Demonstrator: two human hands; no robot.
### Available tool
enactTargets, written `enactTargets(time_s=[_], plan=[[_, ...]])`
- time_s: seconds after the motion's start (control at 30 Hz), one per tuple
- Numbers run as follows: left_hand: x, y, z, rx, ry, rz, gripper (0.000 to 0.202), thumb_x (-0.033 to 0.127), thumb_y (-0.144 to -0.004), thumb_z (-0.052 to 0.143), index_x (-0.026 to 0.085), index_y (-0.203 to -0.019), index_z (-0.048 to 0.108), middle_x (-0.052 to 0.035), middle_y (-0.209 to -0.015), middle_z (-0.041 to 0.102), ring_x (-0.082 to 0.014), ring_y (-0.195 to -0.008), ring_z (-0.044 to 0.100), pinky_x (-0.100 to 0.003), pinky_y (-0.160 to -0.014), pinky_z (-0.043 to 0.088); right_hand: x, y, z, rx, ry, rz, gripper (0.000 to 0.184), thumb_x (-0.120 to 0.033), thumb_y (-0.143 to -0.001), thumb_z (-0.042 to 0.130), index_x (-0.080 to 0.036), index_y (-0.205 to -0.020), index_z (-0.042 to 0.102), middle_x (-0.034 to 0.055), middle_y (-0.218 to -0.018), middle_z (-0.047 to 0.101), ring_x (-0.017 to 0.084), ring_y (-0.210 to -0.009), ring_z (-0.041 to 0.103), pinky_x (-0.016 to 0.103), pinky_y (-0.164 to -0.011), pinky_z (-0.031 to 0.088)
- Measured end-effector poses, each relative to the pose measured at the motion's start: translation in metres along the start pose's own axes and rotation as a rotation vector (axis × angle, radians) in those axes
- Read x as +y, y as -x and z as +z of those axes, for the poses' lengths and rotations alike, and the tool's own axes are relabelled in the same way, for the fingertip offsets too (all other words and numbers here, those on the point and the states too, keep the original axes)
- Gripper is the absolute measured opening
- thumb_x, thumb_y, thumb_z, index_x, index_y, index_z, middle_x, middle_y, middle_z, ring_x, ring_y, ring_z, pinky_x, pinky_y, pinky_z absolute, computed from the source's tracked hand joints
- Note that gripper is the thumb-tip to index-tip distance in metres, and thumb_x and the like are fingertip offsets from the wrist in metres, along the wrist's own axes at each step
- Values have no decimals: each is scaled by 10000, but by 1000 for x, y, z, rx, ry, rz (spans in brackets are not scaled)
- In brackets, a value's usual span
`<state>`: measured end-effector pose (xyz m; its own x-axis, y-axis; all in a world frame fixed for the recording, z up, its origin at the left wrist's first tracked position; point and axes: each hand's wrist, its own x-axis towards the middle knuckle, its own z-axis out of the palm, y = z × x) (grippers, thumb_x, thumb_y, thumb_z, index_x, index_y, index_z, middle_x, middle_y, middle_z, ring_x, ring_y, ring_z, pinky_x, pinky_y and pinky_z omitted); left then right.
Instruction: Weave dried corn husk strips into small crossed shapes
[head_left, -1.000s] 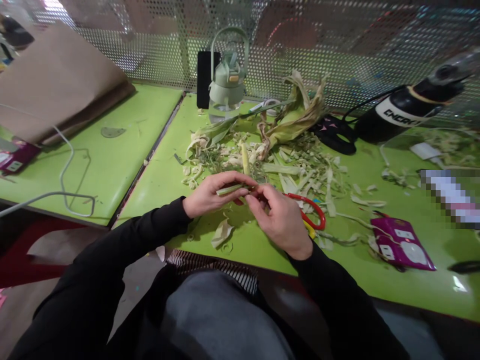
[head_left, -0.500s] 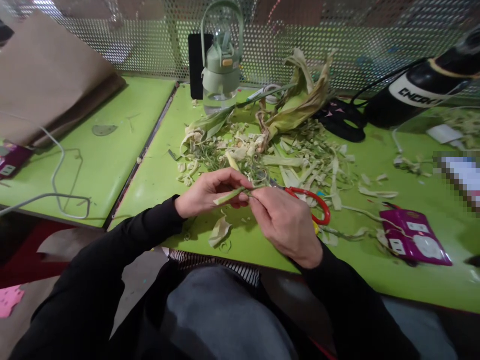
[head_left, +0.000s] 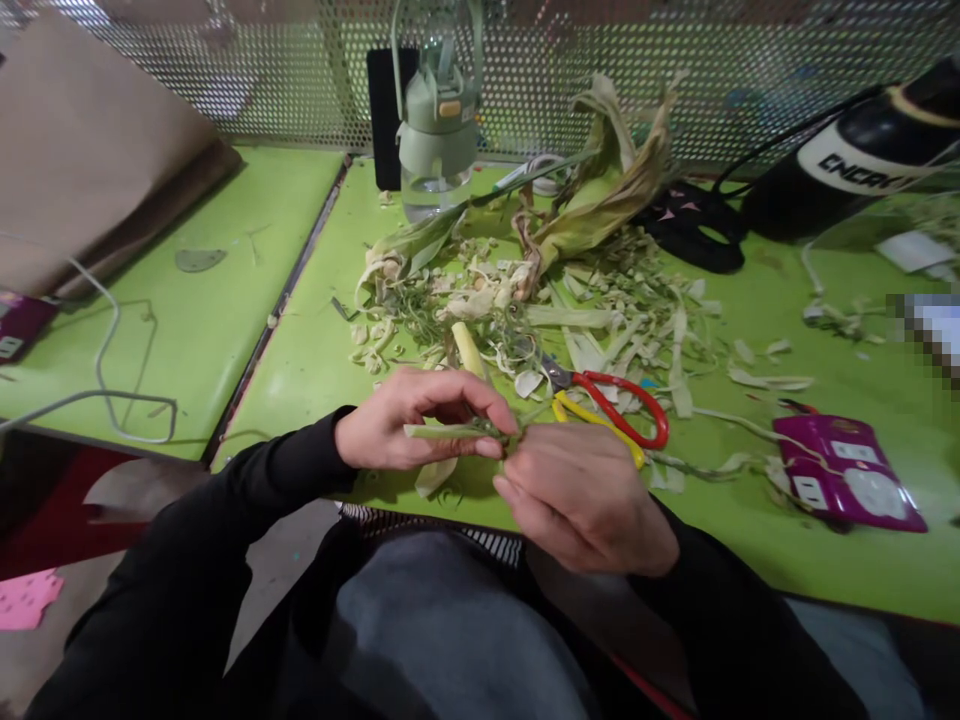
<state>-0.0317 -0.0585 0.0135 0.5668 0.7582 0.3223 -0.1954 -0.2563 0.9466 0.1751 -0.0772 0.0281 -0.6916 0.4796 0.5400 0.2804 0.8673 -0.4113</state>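
Observation:
My left hand pinches a pale green strip of corn husk between thumb and fingers, low over the front of the table. My right hand is closed right beside it, its fingertips at the strip's right end. A thin piece of green runs between the two hands; the right fingertips are partly hidden. Just beyond the hands lies a tool with red loop handles, like scissors, and a yellow handle beside it. A rolled yellowish husk piece and cut husk scraps spread behind them.
Whole dried corn husks lie on the pile. Behind stand a green water bottle and a dark phone. A black "ENERGY" bottle and purple packet are right; brown paper and a bent wire left.
Both hands have come down and nearer to me, the right also shifting right. The husk strip now lies more level. More of the red and yellow handles shows.

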Motion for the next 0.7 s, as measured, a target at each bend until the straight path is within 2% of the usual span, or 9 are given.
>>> enactTargets(time_s=[0.13,0.27,0.3,0.37,0.43,0.5,0.57,0.6,0.7], plan=[[-12,-7,-7,3,67,-33,142,145,-845,728,139,-956,640,-37,-909,715,-97,-808,715,-169,-756,605,7,1,12,44,74,83,286,-153,-947,522,-215,-672,479,-40,-577,490,107,-539,421,269,-554,350],[-29,-13,-15,158,94,-10,218,218,-872,702,193,-947,498,18,-867,615,-91,-745,692,-169,-620,605,21,-1,15,139,155,335,186,-245,-997,506,-196,-832,576,-4,-686,603,124,-608,548,262,-589,403],[-32,-13,-17,173,53,9,196,227,-894,671,196,-940,482,9,-904,607,-93,-763,694,-174,-625,606,25,-2,14,152,152,380,168,-263,-1002,501,-193,-878,590,1,-705,623,131,-618,573,263,-591,414],[-33,-15,-22,186,-106,30,110,236,-933,601,178,-952,510,-56,-1114,601,-90,-808,691,-197,-662,614,36,-4,11,187,146,424,163,-286,-1010,487,-196,-958,612,2,-719,654,142,-619,604,268,-597,439],[-29,-17,-27,252,-278,14,140,284,-943,580,156,-1000,573,-112,-1280,536,-90,-813,674,-202,-618,602,46,-5,8,244,192,427,190,-300,-1015,469,-196,-1023,628,7,-732,675,153,-607,611,282,-603,461],[-23,-22,-31,294,-356,-44,255,376,-945,574,136,-1019,622,-113,-1189,578,-87,-756,640,-206,-577,575,54,-9,6,264,269,382,225,-312,-1019,454,-197,-1055,644,27,-767,702,170,-643,635,302,-642,490],[-18,-30,-33,298,-331,-112,323,434,-931,591,119,-982,644,-62,-942,638,-84,-701,600,-215,-612,551,60,-14,3,240,327,317,257,-326,-1019,442,-204,-1069,663,70,-894,745,203,-784,682,339,-746,520],[-16,-35,-33,306,-297,-137,311,421,-914,623,113,-954,644,-37,-846,644,-82,-693,588,-219,-649,536,62,-18,1,217,333,306,270,-335,-1015,439,-206,-1067,671,89,-954,752,223,-859,691,362,-801,521],[-11,-53,-33,366,-131,-178,158,244,-884,673,103,-862,607,-17,-779,663,-74,-698,599,-229,-714,499,66,-32,-7,157,286,364,268,-354,-981,482,-189,-1045,682,137,-1059,747,276,-1005,678,427,-916,491]])
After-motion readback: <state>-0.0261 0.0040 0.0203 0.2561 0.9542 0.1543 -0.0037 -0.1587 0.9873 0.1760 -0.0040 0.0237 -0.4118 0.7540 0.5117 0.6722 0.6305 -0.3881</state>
